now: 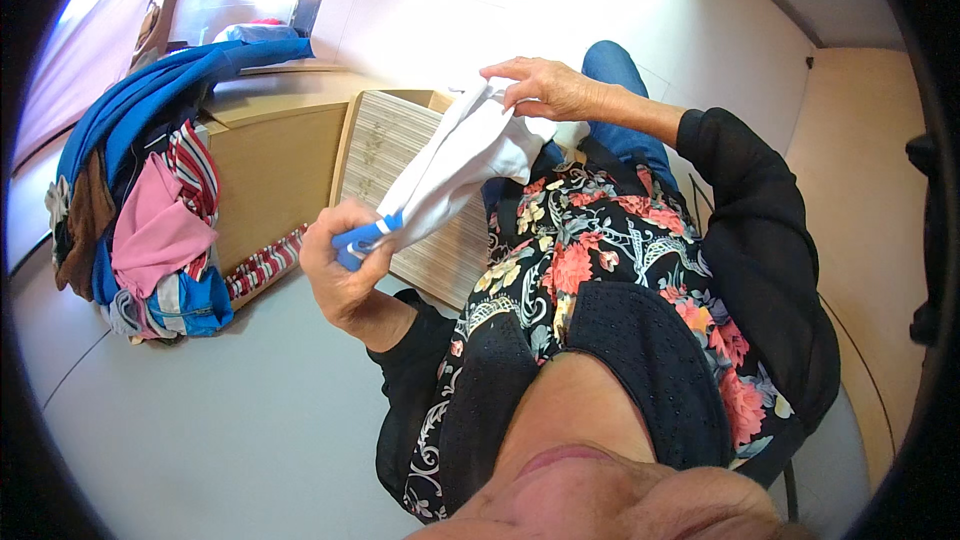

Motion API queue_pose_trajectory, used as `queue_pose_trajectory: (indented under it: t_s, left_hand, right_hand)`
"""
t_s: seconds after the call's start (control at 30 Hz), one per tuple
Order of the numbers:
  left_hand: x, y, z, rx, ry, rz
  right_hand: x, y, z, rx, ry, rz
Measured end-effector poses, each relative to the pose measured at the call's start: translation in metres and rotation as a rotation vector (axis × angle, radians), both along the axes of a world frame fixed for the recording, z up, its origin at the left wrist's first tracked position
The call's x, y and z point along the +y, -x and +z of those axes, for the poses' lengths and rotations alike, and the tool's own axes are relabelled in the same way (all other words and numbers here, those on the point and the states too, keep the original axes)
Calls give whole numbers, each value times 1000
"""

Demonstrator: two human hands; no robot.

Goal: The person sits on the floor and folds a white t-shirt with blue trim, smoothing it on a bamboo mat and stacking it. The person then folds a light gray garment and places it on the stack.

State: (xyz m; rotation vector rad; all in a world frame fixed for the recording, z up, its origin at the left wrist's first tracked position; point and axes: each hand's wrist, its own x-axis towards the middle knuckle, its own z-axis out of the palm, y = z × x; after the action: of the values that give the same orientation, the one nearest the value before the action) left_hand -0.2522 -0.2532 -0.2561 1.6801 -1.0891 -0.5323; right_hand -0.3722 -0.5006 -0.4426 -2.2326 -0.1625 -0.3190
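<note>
A white cloth garment point(457, 172) is stretched at a slant in front of my chest and lap. My left hand point(349, 262) is closed around its lower end, at a blue band with white stripes point(366, 238). At the upper end, my right hand point(551, 90) pinches the white fabric between thumb and fingers. The cloth's folds hang between the two hands, and its far side is hidden.
A pile of clothes, with a pink garment point(157, 225) and long blue fabric point(135, 112), lies over a wooden cabinet point(274, 165) at left. A drawer-like wooden box with a striped panel point(420, 247) stands beneath the cloth. Striped fabric point(266, 262) lies along the cabinet's lower edge.
</note>
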Motion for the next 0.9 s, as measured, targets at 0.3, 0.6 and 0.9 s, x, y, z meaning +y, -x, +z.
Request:
queue_pose_trajectory:
  t_s: [0.3,0.6,0.9]
  left_hand:
    - [-6,8,4,-16,21,-109]
    - [-5,12,7,-15,-2,-38]
    - [-2,8,5,-49,-48,77]
  right_hand:
    - [0,-9,4,-94,-24,5]
    - [-7,-43,6,161,-99,174]
    - [-20,-28,-19,174,-143,-18]
